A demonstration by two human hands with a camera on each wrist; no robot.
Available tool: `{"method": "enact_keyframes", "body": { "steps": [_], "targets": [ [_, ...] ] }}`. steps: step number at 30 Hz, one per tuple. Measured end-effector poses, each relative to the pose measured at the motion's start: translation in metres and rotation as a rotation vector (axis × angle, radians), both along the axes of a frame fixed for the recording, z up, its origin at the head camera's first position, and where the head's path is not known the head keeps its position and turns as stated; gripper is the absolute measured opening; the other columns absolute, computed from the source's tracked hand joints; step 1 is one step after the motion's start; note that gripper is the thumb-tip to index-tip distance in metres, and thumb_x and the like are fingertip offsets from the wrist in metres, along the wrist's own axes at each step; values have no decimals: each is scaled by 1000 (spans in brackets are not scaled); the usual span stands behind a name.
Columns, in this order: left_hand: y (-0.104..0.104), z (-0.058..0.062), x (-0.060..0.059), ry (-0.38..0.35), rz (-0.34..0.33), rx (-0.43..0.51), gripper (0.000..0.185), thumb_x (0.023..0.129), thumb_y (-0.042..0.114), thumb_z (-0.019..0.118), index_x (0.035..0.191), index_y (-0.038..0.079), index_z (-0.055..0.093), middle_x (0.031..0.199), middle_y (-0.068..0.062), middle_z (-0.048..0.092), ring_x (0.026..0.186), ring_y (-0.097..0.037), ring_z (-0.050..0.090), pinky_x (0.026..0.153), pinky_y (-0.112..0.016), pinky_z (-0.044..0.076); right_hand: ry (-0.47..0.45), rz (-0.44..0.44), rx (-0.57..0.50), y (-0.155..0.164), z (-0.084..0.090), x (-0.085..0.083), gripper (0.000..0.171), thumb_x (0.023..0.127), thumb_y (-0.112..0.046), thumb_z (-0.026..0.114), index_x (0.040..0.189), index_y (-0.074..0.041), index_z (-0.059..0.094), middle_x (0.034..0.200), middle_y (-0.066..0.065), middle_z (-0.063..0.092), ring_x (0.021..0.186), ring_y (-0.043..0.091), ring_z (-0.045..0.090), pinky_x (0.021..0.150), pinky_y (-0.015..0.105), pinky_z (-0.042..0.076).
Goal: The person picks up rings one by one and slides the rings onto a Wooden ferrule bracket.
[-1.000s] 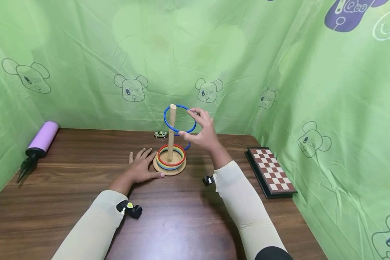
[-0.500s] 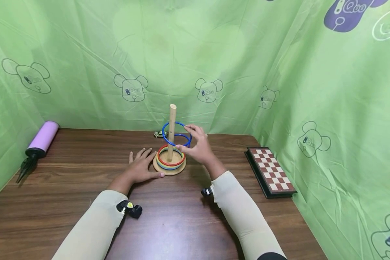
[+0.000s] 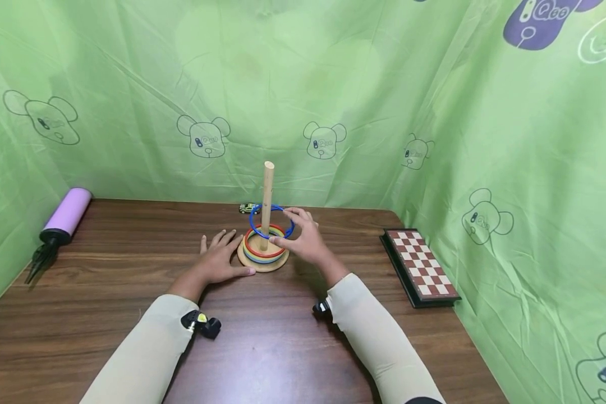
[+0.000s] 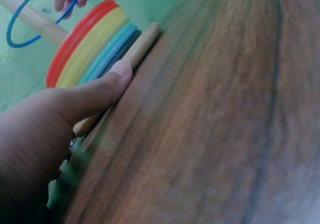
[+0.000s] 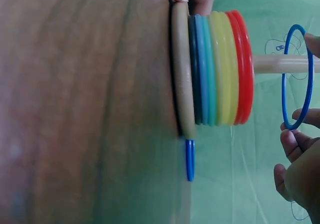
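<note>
A wooden peg (image 3: 267, 185) stands upright on a round wooden base (image 3: 264, 269). Red (image 5: 245, 69), yellow (image 5: 225, 69) and blue-toned rings lie stacked round it at the bottom. My left hand (image 3: 217, 264) touches the left side of the base, fingers spread and thumb against the rim. With thumb and fingertips, my right hand (image 3: 305, 241) pinches a thin blue ring (image 5: 284, 94). That ring encircles the peg above the red rings, apart from them. Another blue ring (image 5: 190, 159) lies on the table behind the base, mostly hidden in the head view.
Behind the peg is a small toy car (image 3: 247, 208). A checkered game board (image 3: 424, 264) lies at the right table edge. On the left rests a purple hand pump (image 3: 69, 213) with a black end. Green printed cloth (image 3: 262, 84) surrounds the brown wooden table (image 3: 262, 348).
My right hand has lowered the blue ring along the peg, from near its top to closer above the red rings. My left hand has stayed at the base.
</note>
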State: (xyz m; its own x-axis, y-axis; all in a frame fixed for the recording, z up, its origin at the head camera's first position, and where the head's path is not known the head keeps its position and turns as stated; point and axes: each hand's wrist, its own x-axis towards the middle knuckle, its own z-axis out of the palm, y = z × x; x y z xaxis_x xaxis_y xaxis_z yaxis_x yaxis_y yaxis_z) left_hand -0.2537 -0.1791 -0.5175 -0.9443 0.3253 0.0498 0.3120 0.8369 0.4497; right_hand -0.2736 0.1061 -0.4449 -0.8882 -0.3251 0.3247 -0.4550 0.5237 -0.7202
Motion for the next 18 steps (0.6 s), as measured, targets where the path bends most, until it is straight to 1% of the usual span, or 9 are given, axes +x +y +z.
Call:
{"method": "enact_keyframes", "body": {
  "steps": [2, 6, 11, 18],
  "targets": [
    [0, 0, 0, 0, -1, 1, 118, 84, 80, 77, 170, 7, 39, 178, -26, 30, 167, -51, 16, 125, -87, -4, -15, 11, 9, 0, -3, 0, 85, 87, -40, 93, 157, -6, 59, 162, 7, 53, 155, 33, 41, 127, 70, 27],
    [0, -1, 0, 3, 0, 0, 118, 84, 80, 77, 169, 7, 40, 178, -26, 30, 167, -51, 17, 125, -87, -4, -29, 28, 17, 1, -9, 1, 87, 88, -39, 92, 158, -1, 56, 163, 9, 52, 154, 34, 41, 128, 71, 24],
    [0, -1, 0, 2, -1, -7, 118, 84, 80, 77, 169, 8, 40, 178, -26, 30, 167, -51, 17, 125, -87, -4, -39, 40, 29, 2, -13, 1, 85, 87, -37, 93, 156, -2, 58, 163, 11, 53, 154, 34, 41, 128, 72, 22],
    [0, 1, 0, -2, -2, 1, 117, 85, 78, 77, 169, 7, 40, 178, -26, 30, 167, -51, 16, 125, -87, -4, -45, 62, 102, -2, -15, 1, 85, 86, -37, 93, 156, -3, 59, 164, 9, 54, 155, 33, 40, 124, 68, 27]
  ]
}}
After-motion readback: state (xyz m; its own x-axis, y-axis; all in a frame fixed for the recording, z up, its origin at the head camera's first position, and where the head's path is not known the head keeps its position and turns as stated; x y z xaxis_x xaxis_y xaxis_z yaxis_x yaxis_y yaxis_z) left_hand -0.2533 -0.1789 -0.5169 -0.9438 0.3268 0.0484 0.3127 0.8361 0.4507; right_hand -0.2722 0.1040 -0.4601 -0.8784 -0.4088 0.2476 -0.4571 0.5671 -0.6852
